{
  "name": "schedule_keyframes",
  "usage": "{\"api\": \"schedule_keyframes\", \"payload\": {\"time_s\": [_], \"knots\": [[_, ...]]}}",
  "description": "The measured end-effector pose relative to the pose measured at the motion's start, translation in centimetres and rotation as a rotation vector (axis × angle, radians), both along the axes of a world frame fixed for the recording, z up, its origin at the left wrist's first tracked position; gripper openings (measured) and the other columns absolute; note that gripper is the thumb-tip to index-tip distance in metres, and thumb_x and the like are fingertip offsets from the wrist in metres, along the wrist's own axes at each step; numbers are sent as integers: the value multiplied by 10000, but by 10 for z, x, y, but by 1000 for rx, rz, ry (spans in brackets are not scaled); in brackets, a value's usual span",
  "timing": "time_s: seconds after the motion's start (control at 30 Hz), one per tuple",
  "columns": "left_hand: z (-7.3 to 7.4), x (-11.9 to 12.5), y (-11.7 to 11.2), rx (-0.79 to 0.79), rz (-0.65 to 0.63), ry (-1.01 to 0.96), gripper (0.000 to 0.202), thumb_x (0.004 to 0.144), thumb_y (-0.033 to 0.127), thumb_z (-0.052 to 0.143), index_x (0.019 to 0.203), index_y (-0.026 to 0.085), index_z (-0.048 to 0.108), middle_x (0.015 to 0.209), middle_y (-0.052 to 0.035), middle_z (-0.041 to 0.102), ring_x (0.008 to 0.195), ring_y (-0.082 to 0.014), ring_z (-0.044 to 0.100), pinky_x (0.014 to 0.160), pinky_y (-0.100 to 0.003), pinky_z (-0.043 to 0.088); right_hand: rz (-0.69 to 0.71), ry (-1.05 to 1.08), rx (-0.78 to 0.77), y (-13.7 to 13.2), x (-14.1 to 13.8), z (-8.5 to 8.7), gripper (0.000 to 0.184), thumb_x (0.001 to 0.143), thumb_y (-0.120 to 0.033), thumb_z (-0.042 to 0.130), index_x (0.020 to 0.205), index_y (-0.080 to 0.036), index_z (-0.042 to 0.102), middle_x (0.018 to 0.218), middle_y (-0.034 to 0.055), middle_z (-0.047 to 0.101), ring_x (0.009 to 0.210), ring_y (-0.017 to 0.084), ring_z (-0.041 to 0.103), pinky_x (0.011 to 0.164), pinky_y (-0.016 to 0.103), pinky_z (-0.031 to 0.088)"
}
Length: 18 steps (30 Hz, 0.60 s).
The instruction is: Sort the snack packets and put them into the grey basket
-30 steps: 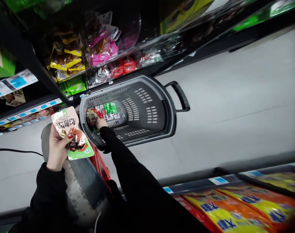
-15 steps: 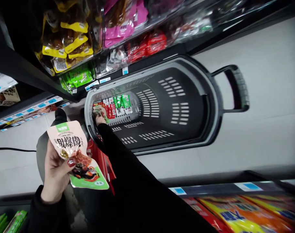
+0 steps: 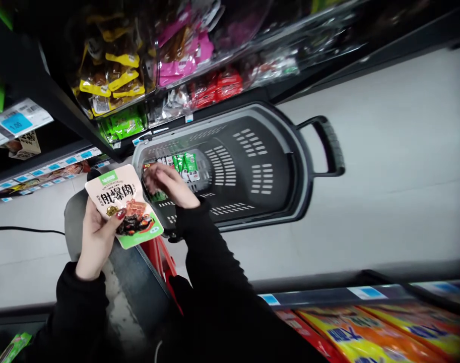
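My left hand (image 3: 97, 237) is closed on a cream and green snack packet (image 3: 128, 209) printed with meat and dark characters, its thumb pressed on the front. My right hand (image 3: 173, 184) is over the near end of a dark grey shopping basket (image 3: 245, 217), just to the right of that packet. Its fingers are stretched out and slightly blurred, with nothing visible in them. Down in the basket are several small green and white packets (image 3: 188, 164). Other packets there are partly hidden by my right hand.
Shelves with yellow-edged packets (image 3: 126, 83), pink packets (image 3: 184, 58) and red packets (image 3: 230, 83) run along the far side. Large orange and yellow bags (image 3: 350, 330) lie on the near right shelf. The basket's handle (image 3: 330, 146) sticks out over the pale floor (image 3: 384, 201).
My right hand has come up out of the basket, back towards me. My left hand has raised the snack packet closer to the basket's near end. The view has shifted slightly.
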<state>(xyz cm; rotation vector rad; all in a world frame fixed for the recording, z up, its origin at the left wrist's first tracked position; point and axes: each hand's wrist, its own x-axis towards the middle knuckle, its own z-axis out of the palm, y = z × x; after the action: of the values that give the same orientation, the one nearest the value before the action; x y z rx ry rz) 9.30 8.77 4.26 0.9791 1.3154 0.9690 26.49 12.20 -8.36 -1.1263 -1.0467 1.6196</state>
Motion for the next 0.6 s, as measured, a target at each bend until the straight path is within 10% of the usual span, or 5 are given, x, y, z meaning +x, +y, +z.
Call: {"api": "schedule_keyframes", "payload": {"time_s": [0.13,0.23,0.43,0.6], "knots": [[-9,-8,-4,22,-70,16,508,758,267,669,1232,251,487,1148,-57,646,1055,-196,616,950,-358,485,15,-100,160,-41,-15,88,382,709,-469,684,928,-186,554,850,22,646,688,123,609,625,248,488],[-11,-13,-6,44,-154,12,496,775,274,653,1239,248,480,1209,-72,620,1133,-207,577,1007,-386,440,-91,-260,136,-58,-20,100,233,749,-348,655,889,-175,585,771,7,658,658,128,606,630,255,478],[4,-14,-4,40,-217,-142,414,817,285,602,1216,261,494,1344,-108,524,1281,-255,454,1015,-468,423,-425,-815,-24,-45,42,17,167,785,-267,585,907,-153,594,843,52,671,763,177,607,709,286,461],[7,-13,-2,5,-212,-219,325,822,285,591,1143,251,554,1216,-90,616,1210,-254,522,997,-515,433,107,-1240,-343,-21,46,-77,247,865,-221,490,1046,-95,599,996,168,678,915,214,626,793,261,425]]}}
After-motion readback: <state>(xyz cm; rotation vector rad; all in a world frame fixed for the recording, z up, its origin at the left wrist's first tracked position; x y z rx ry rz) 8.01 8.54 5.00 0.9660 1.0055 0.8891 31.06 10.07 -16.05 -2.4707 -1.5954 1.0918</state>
